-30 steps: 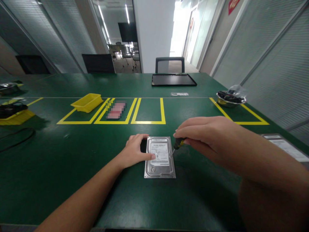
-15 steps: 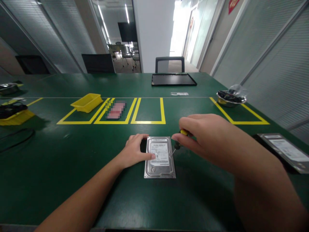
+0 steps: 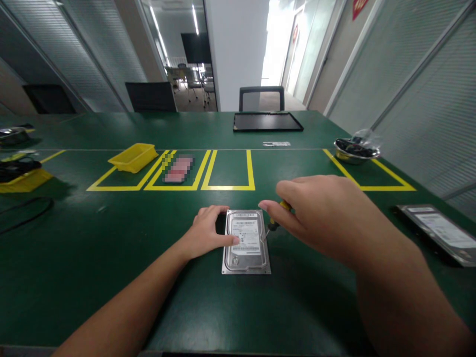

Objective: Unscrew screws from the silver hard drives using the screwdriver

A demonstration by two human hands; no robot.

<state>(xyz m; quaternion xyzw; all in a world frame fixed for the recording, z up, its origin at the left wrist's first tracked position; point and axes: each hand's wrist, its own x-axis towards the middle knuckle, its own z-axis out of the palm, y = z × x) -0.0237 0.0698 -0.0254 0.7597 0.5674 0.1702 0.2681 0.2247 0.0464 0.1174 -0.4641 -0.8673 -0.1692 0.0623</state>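
Note:
A silver hard drive (image 3: 246, 260) with a white printed label lies flat on the green table before me. My left hand (image 3: 210, 230) grips its left side, the thumb resting on the label and the fingers along the far left edge. Above and right of the drive, my right hand (image 3: 316, 213) is closed around a screwdriver (image 3: 274, 225) with a yellow and black handle. Its thin shaft slants down to the left, and the tip meets the drive near the right edge. The palm hides most of the handle.
A second hard drive (image 3: 441, 230) lies at the right. Farther back are a metal bowl (image 3: 355, 157) of dark items, a yellow tray (image 3: 134, 157), a blurred pink item (image 3: 179, 169), and a flat black-framed panel (image 3: 267, 122). A black cable (image 3: 37, 201) and another yellow tray (image 3: 28, 182) sit left.
My right hand has turned a little around the screwdriver, its thumb shifting left and up. The left hand and the hard drive stay where they were.

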